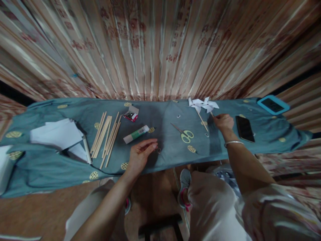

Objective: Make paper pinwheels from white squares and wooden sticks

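Note:
My right hand (223,122) pinches the wooden stick of a white paper pinwheel (208,105) at the right part of the table. Close against it lies a second white paper pinwheel (196,104), its stick slanting towards me. Over the front middle of the cloth, my left hand (140,155) is held with fingers loosely stretched and nothing visible in them. The nearest things to it are a glue stick (136,134) and a small dark-and-white piece (159,151). Green-handled scissors (184,133) lie between my two hands, blades pointing away to the left.
Wooden sticks (105,137) lie left of centre, beside white paper sheets (57,134) and a white pen-like rod (87,150). A small open box (131,113) holds shiny bits. Rightward are a black phone (245,129) and a blue-framed device (273,104). Curtains (160,50) hang behind.

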Demonstrator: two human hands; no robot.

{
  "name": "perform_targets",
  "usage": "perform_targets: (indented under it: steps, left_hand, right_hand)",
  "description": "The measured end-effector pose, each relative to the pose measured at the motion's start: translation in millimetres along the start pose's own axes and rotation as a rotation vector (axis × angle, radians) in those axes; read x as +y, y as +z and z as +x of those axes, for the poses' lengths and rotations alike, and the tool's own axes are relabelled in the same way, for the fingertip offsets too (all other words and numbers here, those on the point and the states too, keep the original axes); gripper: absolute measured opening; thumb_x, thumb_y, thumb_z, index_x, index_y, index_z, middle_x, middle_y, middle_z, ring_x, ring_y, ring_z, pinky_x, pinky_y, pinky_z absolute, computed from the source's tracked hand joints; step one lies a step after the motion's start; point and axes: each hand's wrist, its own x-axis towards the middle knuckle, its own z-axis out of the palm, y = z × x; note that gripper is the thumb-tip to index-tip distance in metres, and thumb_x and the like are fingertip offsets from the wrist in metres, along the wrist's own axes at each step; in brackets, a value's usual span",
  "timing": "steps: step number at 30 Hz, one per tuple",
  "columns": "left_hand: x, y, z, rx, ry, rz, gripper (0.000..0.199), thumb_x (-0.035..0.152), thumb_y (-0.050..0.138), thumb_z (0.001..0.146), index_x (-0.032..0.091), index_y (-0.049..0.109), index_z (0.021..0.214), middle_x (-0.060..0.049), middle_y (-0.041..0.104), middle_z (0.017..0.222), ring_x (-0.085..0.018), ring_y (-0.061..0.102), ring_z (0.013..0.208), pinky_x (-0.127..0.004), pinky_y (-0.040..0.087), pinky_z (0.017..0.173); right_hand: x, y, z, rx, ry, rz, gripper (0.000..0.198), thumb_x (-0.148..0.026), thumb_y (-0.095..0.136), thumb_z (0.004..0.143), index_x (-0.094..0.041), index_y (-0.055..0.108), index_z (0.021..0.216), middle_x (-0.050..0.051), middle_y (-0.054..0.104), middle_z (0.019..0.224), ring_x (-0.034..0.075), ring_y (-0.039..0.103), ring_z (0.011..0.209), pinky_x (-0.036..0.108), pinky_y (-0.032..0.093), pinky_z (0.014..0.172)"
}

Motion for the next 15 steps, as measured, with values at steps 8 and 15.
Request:
perform_targets:
  steps: [8, 15]
  left_hand:
    - [-1, 2, 2, 0.01, -0.019, 0.006, 0.036, 0.041, 0.088, 0.054, 0.019, 0.079, 0.082, -0.006, 0.076, 0.081, -0.019, 0.068, 0.076, -0.03, 0.054, 0.077]
    - [-1, 2, 2, 0.002, -0.015, 0.037, 0.036, 0.042, 0.086, 0.056, 0.018, 0.079, 0.082, -0.004, 0.076, 0.079, -0.017, 0.067, 0.073, -0.028, 0.054, 0.075]
  right_hand:
    - [24, 10, 28, 0.042, 0.015, -0.014, 0.038, -0.042, 0.065, 0.084, -0.009, 0.076, 0.098, 0.024, 0.072, 0.1, 0.037, 0.068, 0.099, 0.047, 0.051, 0.088]
    - [24, 14, 29, 0.004, 0.006, -0.032, 0.035, -0.04, 0.063, 0.084, -0.011, 0.075, 0.098, 0.022, 0.072, 0.098, 0.034, 0.068, 0.096, 0.043, 0.052, 0.082]
